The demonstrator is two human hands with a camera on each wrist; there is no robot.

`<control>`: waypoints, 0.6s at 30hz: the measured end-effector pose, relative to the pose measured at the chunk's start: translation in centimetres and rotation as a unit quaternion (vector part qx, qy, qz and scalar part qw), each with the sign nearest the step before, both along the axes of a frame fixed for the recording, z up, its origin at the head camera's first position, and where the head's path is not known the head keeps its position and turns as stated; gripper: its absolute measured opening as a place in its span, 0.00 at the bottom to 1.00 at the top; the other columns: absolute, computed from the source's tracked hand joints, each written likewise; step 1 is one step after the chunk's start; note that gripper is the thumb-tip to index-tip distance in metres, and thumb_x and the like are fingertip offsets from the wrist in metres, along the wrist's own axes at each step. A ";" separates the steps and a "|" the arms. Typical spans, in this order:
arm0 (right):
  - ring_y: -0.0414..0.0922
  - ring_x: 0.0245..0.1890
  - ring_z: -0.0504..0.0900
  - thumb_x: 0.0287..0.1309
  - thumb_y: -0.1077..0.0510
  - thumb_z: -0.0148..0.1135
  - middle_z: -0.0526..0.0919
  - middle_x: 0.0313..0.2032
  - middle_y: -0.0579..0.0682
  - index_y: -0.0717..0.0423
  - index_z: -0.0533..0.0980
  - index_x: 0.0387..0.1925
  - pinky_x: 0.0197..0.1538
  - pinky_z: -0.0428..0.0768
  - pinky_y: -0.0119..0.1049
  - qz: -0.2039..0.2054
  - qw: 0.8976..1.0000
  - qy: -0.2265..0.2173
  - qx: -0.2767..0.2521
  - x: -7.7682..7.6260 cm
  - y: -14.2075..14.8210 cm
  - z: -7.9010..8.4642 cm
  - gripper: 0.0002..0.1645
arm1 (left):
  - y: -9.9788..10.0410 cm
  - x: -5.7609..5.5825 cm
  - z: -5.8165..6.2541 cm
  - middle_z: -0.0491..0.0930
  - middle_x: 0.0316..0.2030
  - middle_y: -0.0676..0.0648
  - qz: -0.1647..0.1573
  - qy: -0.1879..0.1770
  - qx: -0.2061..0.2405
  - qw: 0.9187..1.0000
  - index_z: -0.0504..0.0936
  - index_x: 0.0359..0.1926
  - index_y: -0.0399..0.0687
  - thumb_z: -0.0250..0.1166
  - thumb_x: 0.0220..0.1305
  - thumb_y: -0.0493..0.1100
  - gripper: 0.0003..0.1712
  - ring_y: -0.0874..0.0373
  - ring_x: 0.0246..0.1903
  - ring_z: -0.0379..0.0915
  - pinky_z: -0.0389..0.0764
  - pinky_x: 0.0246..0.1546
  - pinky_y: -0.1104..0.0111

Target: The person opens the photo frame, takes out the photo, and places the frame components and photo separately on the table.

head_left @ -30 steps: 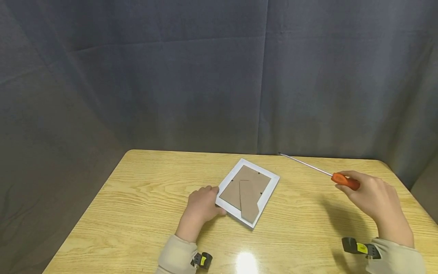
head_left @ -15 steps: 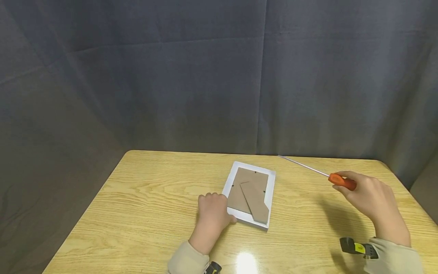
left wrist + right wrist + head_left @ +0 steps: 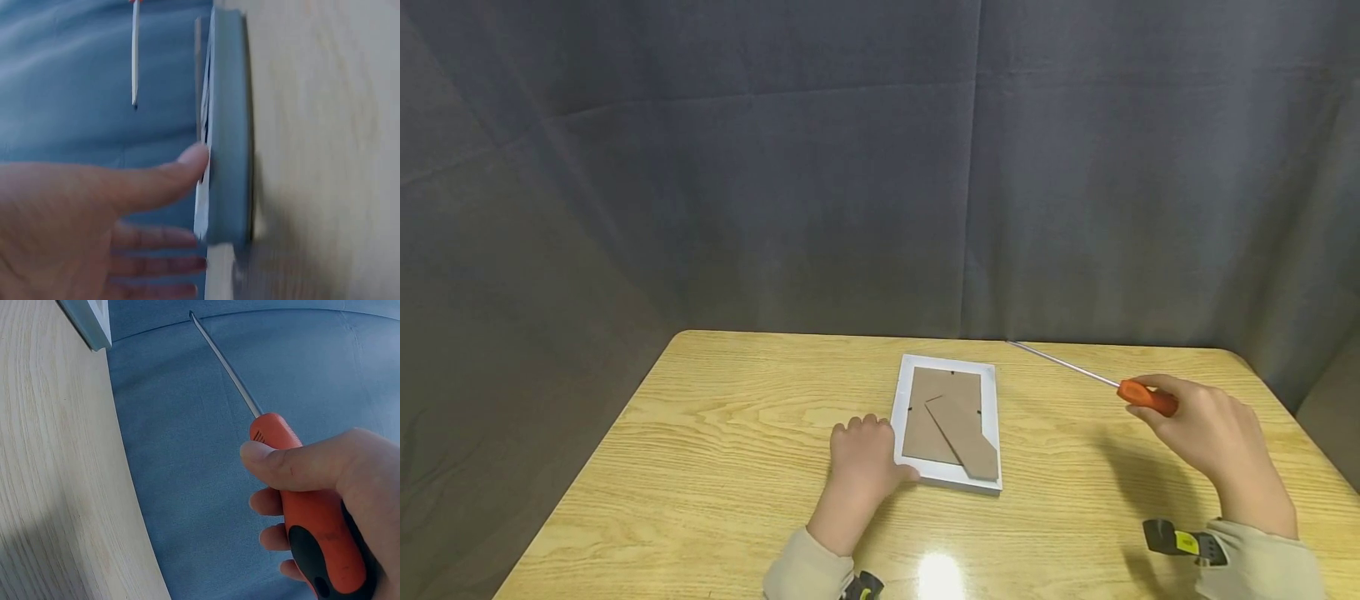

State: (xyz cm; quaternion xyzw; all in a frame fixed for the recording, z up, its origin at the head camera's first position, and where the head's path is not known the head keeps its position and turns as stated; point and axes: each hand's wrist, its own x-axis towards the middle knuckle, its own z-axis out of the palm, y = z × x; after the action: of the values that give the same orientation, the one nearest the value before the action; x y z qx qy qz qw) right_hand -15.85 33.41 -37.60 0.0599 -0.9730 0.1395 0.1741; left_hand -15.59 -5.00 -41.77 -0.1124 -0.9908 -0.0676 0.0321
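A white picture frame [image 3: 947,482] lies face down on the wooden table. Its brown backing board [image 3: 931,387] has small black tabs at its edges, and the brown stand leg [image 3: 964,437] slants across it. My left hand [image 3: 862,458] is at the frame's near left corner, thumb against the near edge and the other fingers by the left side; in the left wrist view they look fairly straight. My right hand [image 3: 1206,429] grips the orange and black handle of a screwdriver [image 3: 325,534] above the table's right part, its long metal shaft pointing away to the left.
The wooden table [image 3: 722,433] has rounded far corners. A dark curtain [image 3: 820,208] hangs behind it and along the sides. Beige sleeves and wrist-worn cameras show at both wrists.
The picture frame has turned so its sides run nearly straight away from me. My left hand has shifted right and turned along with it. The right hand and screwdriver have barely moved left.
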 end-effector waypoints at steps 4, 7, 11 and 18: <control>0.49 0.23 0.76 0.50 0.51 0.75 0.85 0.33 0.58 0.51 0.83 0.47 0.21 0.63 0.37 0.002 1.000 0.001 0.005 -0.1 0.0 0.0 0.21 | -1.2 -0.7 -0.6 0.71 0.63 0.36 -0.060 -0.043 0.087 0.994 0.72 0.64 0.35 0.76 0.51 0.59 0.47 0.42 0.63 0.67 0.70 0.60 0.49; 0.49 0.24 0.76 0.50 0.52 0.75 0.86 0.33 0.58 0.51 0.83 0.47 0.21 0.64 0.37 0.004 1.000 0.000 0.007 -0.1 0.0 -0.1 0.22 | -1.6 -1.3 -1.2 0.61 0.72 0.38 -0.083 -0.076 0.126 0.986 0.64 0.72 0.38 0.72 0.57 0.55 0.48 0.43 0.70 0.56 0.61 0.68 0.48; 0.51 0.24 0.78 0.49 0.52 0.75 0.86 0.34 0.59 0.52 0.83 0.47 0.21 0.65 0.38 0.005 1.000 -0.002 0.004 -0.2 0.0 -0.2 0.22 | -1.8 -1.5 -1.5 0.61 0.72 0.40 -0.090 -0.088 0.130 0.983 0.64 0.72 0.38 0.70 0.60 0.56 0.47 0.43 0.71 0.55 0.58 0.69 0.48; 0.50 0.24 0.77 0.50 0.52 0.75 0.86 0.33 0.57 0.51 0.83 0.47 0.21 0.64 0.38 0.007 1.000 0.002 0.004 -0.1 -0.2 -0.1 0.21 | -1.5 -1.2 -1.4 0.63 0.72 0.42 -0.074 -0.092 0.112 0.987 0.67 0.70 0.37 0.70 0.58 0.59 0.47 0.43 0.70 0.57 0.55 0.70 0.45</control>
State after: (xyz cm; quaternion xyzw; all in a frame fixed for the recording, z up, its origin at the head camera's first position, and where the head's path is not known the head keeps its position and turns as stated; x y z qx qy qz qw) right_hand -15.96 33.22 -37.73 0.0676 -0.9728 0.1361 0.1750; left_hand -16.83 -6.52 -43.14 -0.1743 -0.9648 -0.1898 -0.0516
